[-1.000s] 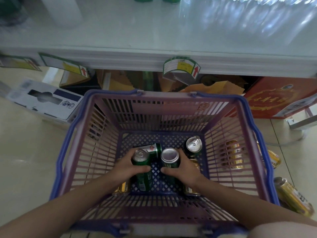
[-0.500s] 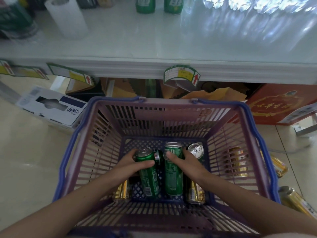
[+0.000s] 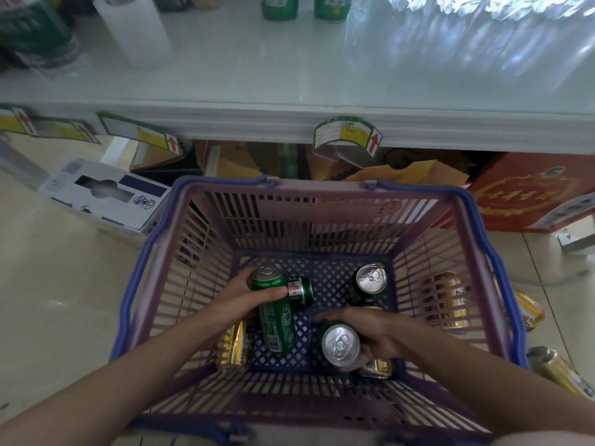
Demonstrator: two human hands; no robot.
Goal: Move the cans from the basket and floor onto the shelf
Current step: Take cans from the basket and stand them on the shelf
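Inside the purple slatted plastic basket (image 3: 322, 201), one green aluminium can (image 3: 275, 313) is held in the closed left hand (image 3: 248, 297) grip, another (image 3: 340, 345) in the right hand (image 3: 380, 333); both should be lifted clear of the rim, kept upright, then set on the white shelf (image 3: 289, 72).

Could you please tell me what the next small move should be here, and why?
Probably lift both hands clear of the purple plastic basket: the left hand and right hand each grip a green aluminium can, and the white shelf has bare space.
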